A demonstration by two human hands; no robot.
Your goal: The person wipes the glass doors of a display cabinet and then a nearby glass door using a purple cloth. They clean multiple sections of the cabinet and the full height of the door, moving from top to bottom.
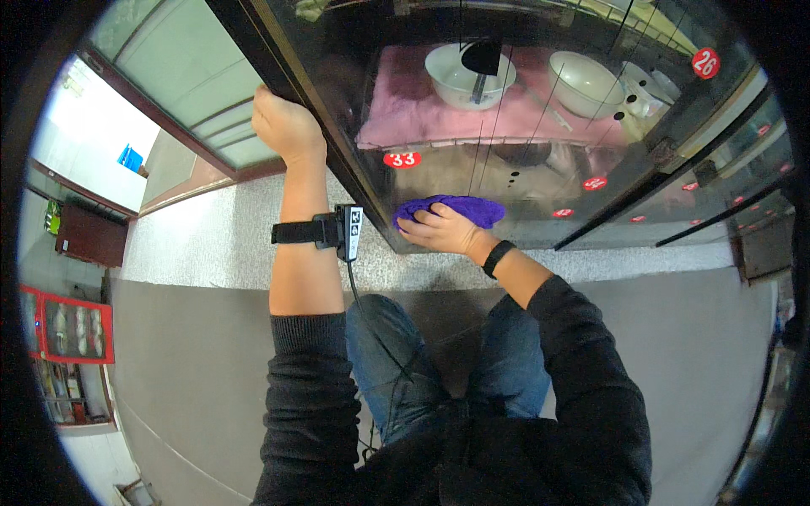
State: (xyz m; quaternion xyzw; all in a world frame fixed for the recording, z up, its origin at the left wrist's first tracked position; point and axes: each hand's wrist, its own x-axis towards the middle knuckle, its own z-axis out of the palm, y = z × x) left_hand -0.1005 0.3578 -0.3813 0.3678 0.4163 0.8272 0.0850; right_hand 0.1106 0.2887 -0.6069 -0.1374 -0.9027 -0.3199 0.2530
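My right hand [446, 231] presses a bunched purple cloth [484, 212] against the lower part of a dark-framed glass cabinet door [436, 171]. Higher up on the left, my left hand [288, 126] grips the door's dark edge frame [338, 158]; its fingertips are partly hidden. Behind the glass, white bowls [468, 95] rest on a pink towel [398, 120] on a shelf. Red oval stickers [402, 159] with numbers are on the front of the cabinet.
More dark-framed cabinet doors [677, 215] continue to the right. At the left is a glazed door [190, 82] with a dark red frame. A red cabinet [79, 326] stands farther left. Grey flooring [202, 379] lies around my legs, with a speckled strip [209, 234] nearer the cabinet.
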